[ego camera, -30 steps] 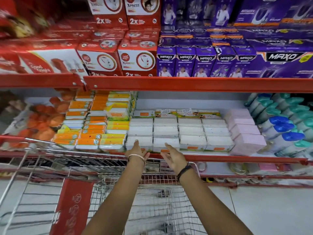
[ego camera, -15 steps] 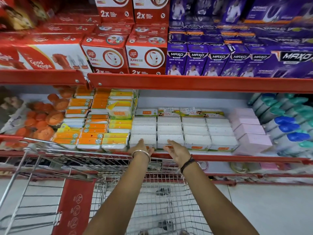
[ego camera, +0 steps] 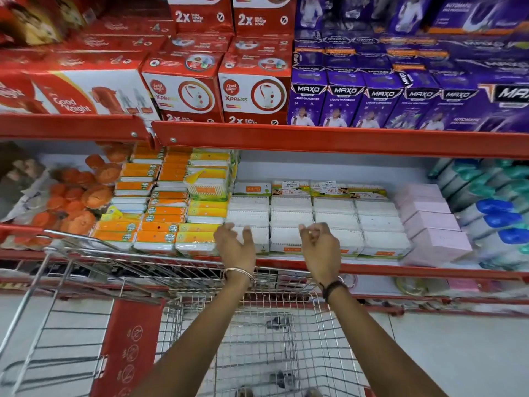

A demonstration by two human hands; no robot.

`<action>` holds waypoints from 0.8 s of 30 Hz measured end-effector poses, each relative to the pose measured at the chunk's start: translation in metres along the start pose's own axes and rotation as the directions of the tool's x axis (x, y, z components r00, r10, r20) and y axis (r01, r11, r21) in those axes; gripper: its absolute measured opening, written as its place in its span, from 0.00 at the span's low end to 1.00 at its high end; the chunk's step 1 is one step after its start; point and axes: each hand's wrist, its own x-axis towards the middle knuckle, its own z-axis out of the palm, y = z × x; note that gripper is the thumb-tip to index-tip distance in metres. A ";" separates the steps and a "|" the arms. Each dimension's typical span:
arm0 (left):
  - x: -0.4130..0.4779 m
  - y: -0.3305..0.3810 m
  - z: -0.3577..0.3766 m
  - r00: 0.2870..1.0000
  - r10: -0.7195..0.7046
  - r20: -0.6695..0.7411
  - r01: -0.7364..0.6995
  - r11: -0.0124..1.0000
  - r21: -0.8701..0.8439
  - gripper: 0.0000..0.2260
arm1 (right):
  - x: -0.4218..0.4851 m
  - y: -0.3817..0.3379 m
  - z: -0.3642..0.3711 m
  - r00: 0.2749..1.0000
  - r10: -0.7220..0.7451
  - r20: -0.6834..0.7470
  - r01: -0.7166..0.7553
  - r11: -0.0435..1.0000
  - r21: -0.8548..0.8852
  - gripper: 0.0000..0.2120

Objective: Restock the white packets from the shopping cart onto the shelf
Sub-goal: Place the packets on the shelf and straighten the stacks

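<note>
Reaching over the shopping cart [ego camera: 200,270] toward the shelf [ego camera: 372,269], the left hand [ego camera: 236,247] and the right hand [ego camera: 320,250] hover at the front row of white packets [ego camera: 289,222], and neither holds anything. The left fingers [ego camera: 247,233] are loosely spread and curled, their tips against or just short of the front left packet; which of the two cannot be told. The right fingers [ego camera: 310,232] are bent inward, slack, and pinch nothing. The packets lie stacked in neat columns just beyond the fingertips, running off to the right of the right fingers until they meet the pink boxes [ego camera: 429,224]. To the left of the left fingers sit the orange and yellow packs [ego camera: 160,224]. Below the wrists the wire basket of the cart shows only bare mesh and floor, with no white packet visible in it. By my reading, the step in hand is either tidying the front stacks or letting go after a placement, and the restocking looks near its end. The next move likely calls for drawing both hands back and down to check the cart; if any packet is left, it needs a flat two-handed grip and a square set-down on a column that has room.
</note>
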 end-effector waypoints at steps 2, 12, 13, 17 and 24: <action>0.010 0.001 0.001 0.932 0.340 0.125 -0.360 0.902 0.239 0.14 | 0.015 0.003 0.008 0.982 -0.183 0.037 0.186 0.974 -0.129 0.19; 0.050 -0.018 0.032 0.758 0.286 0.586 -0.646 0.461 0.609 0.28 | 0.055 0.020 0.048 0.846 -0.335 0.414 0.519 0.693 -0.500 0.32; 0.050 -0.018 0.033 0.758 0.292 0.583 -0.647 0.457 0.611 0.27 | 0.055 0.021 0.049 0.847 -0.343 0.406 0.521 0.687 -0.507 0.31; 0.050 -0.021 0.036 0.760 0.326 0.563 -0.648 0.450 0.615 0.30 | 0.053 0.019 0.052 0.853 -0.375 0.362 0.517 0.694 -0.501 0.30; 0.046 -0.015 0.036 0.759 0.318 0.567 -0.650 0.394 0.649 0.31 | 0.052 0.016 0.048 0.856 -0.333 0.395 0.505 0.698 -0.508 0.33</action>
